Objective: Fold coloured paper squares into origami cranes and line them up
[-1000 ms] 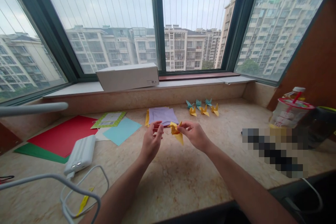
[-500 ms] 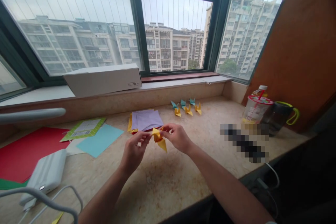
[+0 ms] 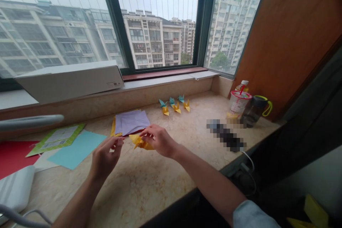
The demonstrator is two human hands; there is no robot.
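A folded yellow paper crane [image 3: 140, 143] hangs just above the counter, pinched between the thumb and fingers of my right hand [image 3: 160, 140]. My left hand [image 3: 107, 155] is to the left of the crane with a small gap between them. Its thumb and fingertips are pressed together, and nothing shows in them. Behind both hands lies a stack of purple and yellow paper sheets [image 3: 132, 121]. Farther back stand several small finished cranes, a front row of yellow cranes [image 3: 176, 108] and a back row of teal cranes [image 3: 171, 101].
To the left lie a light-blue sheet [image 3: 77, 149], a green-edged packet [image 3: 56, 139], red paper [image 3: 16, 156] and a white device [image 3: 16, 185]. A lidded cup [image 3: 239, 103] and a dark bottle [image 3: 252, 112] stand at right. A long white box [image 3: 72, 82] rests on the sill.
My left hand has come off the yellow crane and moved left. The crane stays in my right hand, turned more sideways. The whole view has swung to the right.
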